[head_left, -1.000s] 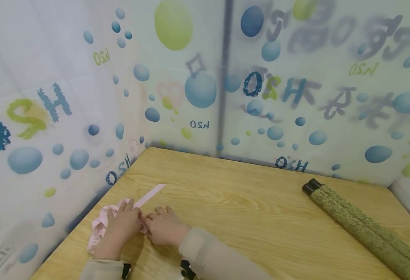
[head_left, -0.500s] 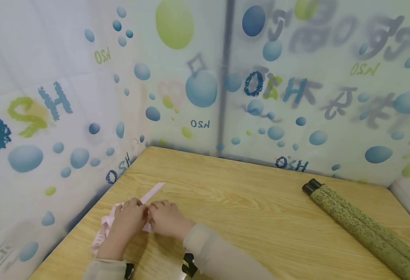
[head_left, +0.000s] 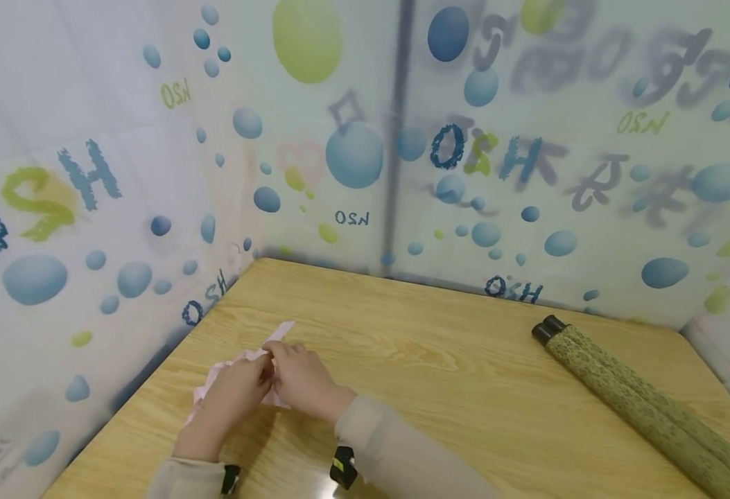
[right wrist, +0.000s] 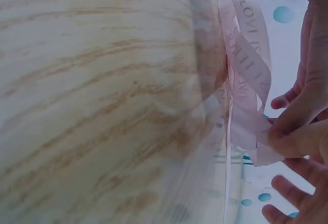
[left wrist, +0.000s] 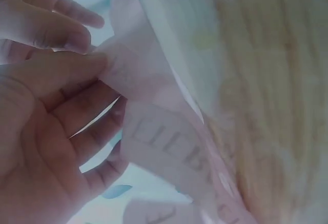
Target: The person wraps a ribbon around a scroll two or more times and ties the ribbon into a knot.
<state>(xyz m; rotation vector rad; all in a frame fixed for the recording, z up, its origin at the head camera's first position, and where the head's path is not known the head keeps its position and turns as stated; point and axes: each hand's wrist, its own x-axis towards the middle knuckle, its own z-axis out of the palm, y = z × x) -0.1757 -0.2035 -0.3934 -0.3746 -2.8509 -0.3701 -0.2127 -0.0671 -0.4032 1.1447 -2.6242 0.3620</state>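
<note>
- The pink ribbon (head_left: 240, 367) lies bunched near the left edge of the wooden table (head_left: 439, 360), with one free end (head_left: 280, 330) pointing toward the back wall.
- The left hand (head_left: 235, 388) rests on the bunch; the left wrist view shows its thumb and fingers (left wrist: 77, 70) pinching a fold of the ribbon (left wrist: 154, 131), which has printed letters on it.
- The right hand (head_left: 302, 378) touches the left at the fingertips and pinches the same ribbon (right wrist: 251, 80) between thumb and fingers (right wrist: 292, 137).
- Both hands sit just beside the patterned curtain (head_left: 90, 208) that walls the table.
- Two green rolls (head_left: 639, 402) with black caps lie side by side on the right of the table, well apart from the hands.
</note>
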